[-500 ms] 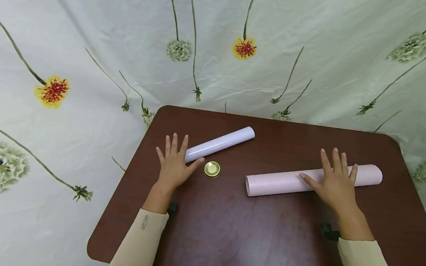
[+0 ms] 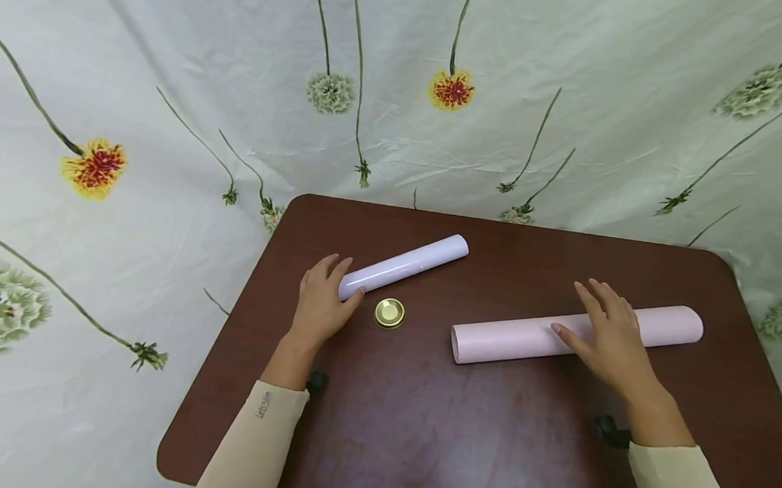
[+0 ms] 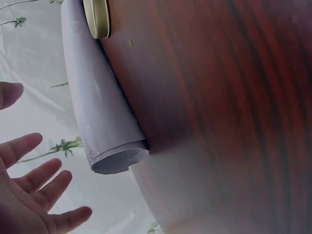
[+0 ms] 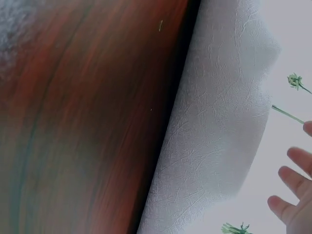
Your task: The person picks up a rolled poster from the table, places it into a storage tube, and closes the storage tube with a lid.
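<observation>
A glossy white roll (image 2: 403, 265) lies slantwise on the table; its near end shows a hollow, overlapping edge in the left wrist view. My left hand (image 2: 318, 306) hovers by that end, fingers spread and bent a little, apart from the roll. Close to the thumb sits a round gold lid (image 2: 389, 313). Farther right lies a thicker pale pink roll (image 2: 512, 339) with a finely textured surface. Above its right half is my right hand (image 2: 614, 351), fingers loosely bent and holding nothing; the right wrist view shows its fingertips (image 4: 280, 207) away from the roll.
The dark brown wooden table (image 2: 421, 422) has rounded corners. Behind it and at its left hangs a pale curtain (image 2: 241, 59) printed with flowers. A dark strap piece (image 2: 612, 432) shows at the right wrist.
Both hands had straight, spread fingers; now the fingers are drawn in and bent more. The right hand has tilted slightly. The rolls and the lid lie where they were.
</observation>
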`<action>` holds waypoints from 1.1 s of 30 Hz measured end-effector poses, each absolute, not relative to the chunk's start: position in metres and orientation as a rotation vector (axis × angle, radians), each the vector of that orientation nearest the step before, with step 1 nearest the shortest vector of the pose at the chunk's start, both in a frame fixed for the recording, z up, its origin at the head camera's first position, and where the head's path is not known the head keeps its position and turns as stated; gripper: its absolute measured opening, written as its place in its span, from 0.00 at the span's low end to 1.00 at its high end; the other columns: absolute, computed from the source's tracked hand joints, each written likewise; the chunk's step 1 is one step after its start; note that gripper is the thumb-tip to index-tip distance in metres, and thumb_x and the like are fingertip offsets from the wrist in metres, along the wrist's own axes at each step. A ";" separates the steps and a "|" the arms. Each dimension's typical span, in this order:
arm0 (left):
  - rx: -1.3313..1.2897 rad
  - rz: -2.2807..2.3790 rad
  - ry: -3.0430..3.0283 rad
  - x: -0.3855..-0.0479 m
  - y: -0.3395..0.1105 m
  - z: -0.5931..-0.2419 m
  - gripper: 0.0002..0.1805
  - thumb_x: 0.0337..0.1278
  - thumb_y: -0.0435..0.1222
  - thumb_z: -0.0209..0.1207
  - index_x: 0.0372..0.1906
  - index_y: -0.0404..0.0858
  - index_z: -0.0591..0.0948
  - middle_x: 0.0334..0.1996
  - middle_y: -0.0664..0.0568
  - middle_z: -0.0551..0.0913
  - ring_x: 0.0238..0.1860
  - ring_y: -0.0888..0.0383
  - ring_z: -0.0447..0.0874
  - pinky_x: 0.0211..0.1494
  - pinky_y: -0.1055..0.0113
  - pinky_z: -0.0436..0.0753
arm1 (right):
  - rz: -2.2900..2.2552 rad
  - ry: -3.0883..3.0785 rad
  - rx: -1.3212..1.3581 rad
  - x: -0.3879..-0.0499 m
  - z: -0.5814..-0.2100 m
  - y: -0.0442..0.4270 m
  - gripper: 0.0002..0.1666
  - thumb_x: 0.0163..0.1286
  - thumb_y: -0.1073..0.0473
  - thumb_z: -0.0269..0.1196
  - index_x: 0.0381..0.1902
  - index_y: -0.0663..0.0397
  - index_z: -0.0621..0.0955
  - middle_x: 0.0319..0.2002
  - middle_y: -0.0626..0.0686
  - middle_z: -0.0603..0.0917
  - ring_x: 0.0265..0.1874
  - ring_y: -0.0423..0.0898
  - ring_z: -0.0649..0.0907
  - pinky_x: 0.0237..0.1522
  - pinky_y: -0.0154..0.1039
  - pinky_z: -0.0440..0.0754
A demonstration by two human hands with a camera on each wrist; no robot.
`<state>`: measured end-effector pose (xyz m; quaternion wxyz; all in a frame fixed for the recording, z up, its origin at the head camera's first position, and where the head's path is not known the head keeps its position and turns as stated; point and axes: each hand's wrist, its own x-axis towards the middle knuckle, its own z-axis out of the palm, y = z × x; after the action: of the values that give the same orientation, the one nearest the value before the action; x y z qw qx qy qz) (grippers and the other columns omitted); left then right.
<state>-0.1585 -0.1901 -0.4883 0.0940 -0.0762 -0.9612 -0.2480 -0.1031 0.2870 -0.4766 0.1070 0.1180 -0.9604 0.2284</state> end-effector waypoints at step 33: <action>-0.315 -0.681 -3.128 -0.188 -0.199 -0.501 0.35 0.62 0.44 0.66 0.73 0.39 0.71 0.66 0.37 0.75 0.65 0.37 0.75 0.67 0.40 0.73 | 0.409 -3.004 0.600 -0.105 -0.499 0.282 0.59 0.50 0.35 0.77 0.73 0.58 0.69 0.65 0.67 0.73 0.66 0.68 0.70 0.69 0.73 0.55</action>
<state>-0.1876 -0.1987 -0.5007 -0.0375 -0.0979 -0.9718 -0.2114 -0.1052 0.2821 -0.4991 0.0253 0.1940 -0.9717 0.1323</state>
